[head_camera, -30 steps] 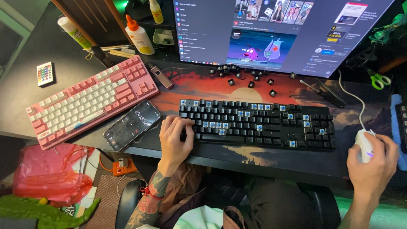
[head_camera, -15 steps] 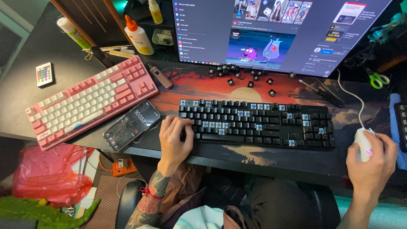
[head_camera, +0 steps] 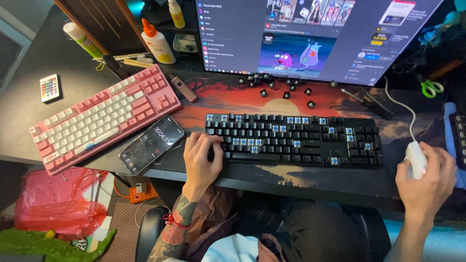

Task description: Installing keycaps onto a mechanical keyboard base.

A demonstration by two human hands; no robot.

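Centrally, the left hand (head_camera: 200, 157) rests with fingers spread on the black keyboard (head_camera: 293, 140) at the bench's front edge. Near the right edge, the right hand (head_camera: 427, 177) is closed around a white mouse (head_camera: 416, 157). A white glue bottle (head_camera: 156, 42) with an orange cap stands toward the back left corner.

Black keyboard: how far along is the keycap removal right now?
Done: the black keyboard shows many bare blue switches, and loose black keycaps lie scattered near the monitor. In hand: no pulling; the left hand rests on the keyboard's left end and the right hand grips the white mouse. The puller tool lies apart. Left: most keycaps are still on.
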